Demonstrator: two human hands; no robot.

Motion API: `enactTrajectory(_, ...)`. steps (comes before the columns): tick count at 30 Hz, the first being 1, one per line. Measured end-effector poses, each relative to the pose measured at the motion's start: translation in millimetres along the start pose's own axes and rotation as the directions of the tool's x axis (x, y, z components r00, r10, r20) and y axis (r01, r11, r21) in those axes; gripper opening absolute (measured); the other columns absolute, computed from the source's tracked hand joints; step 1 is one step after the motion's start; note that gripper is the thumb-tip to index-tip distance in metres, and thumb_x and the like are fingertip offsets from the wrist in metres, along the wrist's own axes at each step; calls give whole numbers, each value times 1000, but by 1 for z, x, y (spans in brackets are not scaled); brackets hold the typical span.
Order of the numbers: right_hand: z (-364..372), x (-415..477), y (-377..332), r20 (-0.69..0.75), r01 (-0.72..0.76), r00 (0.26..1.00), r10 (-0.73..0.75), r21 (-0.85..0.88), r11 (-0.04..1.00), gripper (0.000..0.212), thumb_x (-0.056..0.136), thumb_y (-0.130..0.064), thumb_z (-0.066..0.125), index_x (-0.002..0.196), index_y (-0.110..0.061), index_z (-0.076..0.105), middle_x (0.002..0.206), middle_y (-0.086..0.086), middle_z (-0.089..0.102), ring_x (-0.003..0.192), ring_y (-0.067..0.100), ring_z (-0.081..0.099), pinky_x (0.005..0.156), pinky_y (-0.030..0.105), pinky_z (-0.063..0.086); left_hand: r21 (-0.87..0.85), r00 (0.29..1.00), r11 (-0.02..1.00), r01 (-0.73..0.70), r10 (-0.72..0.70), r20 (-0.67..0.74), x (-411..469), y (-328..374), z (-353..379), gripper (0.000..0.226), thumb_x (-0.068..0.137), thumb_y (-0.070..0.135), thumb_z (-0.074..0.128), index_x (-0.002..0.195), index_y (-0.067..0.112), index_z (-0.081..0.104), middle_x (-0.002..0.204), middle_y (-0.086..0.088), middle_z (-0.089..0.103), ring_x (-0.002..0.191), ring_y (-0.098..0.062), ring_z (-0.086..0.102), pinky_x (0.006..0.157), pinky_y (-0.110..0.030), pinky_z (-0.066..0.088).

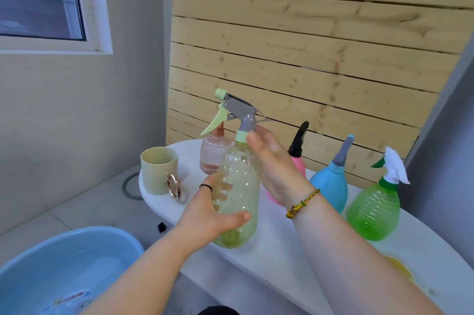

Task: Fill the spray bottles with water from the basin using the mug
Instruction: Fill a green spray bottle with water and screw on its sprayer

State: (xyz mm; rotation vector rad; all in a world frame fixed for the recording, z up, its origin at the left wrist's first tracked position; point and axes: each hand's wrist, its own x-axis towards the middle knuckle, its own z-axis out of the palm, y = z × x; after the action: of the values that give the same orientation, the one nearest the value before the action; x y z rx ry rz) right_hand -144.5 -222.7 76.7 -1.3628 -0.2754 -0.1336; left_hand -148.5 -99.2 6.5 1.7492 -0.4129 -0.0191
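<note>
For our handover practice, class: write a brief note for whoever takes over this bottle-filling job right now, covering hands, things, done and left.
Left hand: grip around the pale yellow-green translucent plastic spray bottle, spray head on.
Right hand: open, at the bottle's collar.
Pale green mug with gold ring handle: on the white counter, untouched.
Blue plastic basin: lower left, holds water.
Done: nothing; this bottle looks empty.
Left: unscrew head, scoop, pour.

Clear glossy plastic bottle (237, 196); matt mug (159, 170), metal ring handle; knotty wood slats (307, 40); basin (64, 263) probably plastic.
</note>
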Motion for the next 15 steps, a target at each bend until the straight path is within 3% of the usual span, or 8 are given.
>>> enactTrajectory(2, 1, 3, 9, -177, 82, 980, -89, -46, 996, 26, 80, -5, 61, 89, -20, 42, 85, -4, 50, 62, -4, 58, 63, 12, 48, 37, 1000, 999, -5, 4, 8, 1, 0, 0, 74, 44, 34, 70, 109, 35, 34, 100, 18, 52, 94, 4, 50, 66, 0, 39)
enactTrajectory(4, 1, 4, 11, -244, 90, 964, -103, -64, 994, 22, 82, -2, 61, 85, -17, 45, 83, 1, 52, 66, 4, 57, 65, 18, 47, 71, 1000, 997, -10, 8, 27, 1, -1, -1, 73, 45, 36, 69, 107, 38, 31, 98, 20, 50, 93, 8, 47, 67, 1, 37)
enactTrajectory(6, 0, 4, 11, -198, 47, 979, -51, -23, 999, 9, 85, -6, 57, 82, -14, 52, 80, 8, 58, 69, 11, 58, 68, 23, 48, 84, 999, 996, 5, -9, 42, 2, -1, -4, 71, 48, 37, 72, 106, 38, 30, 98, 22, 49, 91, 12, 44, 66, 1, 37)
enactTrajectory(9, -5, 2, 9, -10, 6, 1000, -5, 82, 997, 24, 93, -7, 40, 82, -9, 61, 74, -2, 70, 72, 7, 65, 67, 18, 51, 61, 999, 998, 20, -22, 30, 2, -3, -5, 66, 61, 31, 79, 108, 33, 32, 96, 20, 49, 87, 12, 45, 65, 4, 36)
enactTrajectory(11, -5, 2, 7, 39, -25, 999, 21, 118, 993, 24, 95, -15, 37, 94, -11, 60, 82, -5, 70, 79, 8, 64, 72, 20, 50, 24, 999, 999, 34, -34, 5, 1, -5, -4, 62, 67, 21, 79, 108, 32, 34, 94, 16, 50, 85, 9, 47, 61, 5, 37)
enactTrajectory(13, -4, 4, 11, -22, -51, 998, 53, 91, 995, 23, 90, -29, 49, 109, -16, 49, 96, -3, 62, 85, 11, 61, 78, 24, 49, 8, 999, 999, 36, -36, -5, 1, -7, -3, 61, 66, 18, 78, 107, 33, 35, 94, 15, 52, 85, 7, 50, 60, 3, 38)
enactTrajectory(15, -1, 5, 15, -143, -26, 990, 18, -55, 998, 28, 83, -23, 63, 101, -20, 42, 96, -3, 54, 81, 9, 57, 78, 26, 47, 19, 1000, 1000, 25, -25, 5, 1, -7, -3, 60, 61, 28, 81, 101, 38, 37, 96, 16, 53, 89, 6, 51, 63, 0, 40)
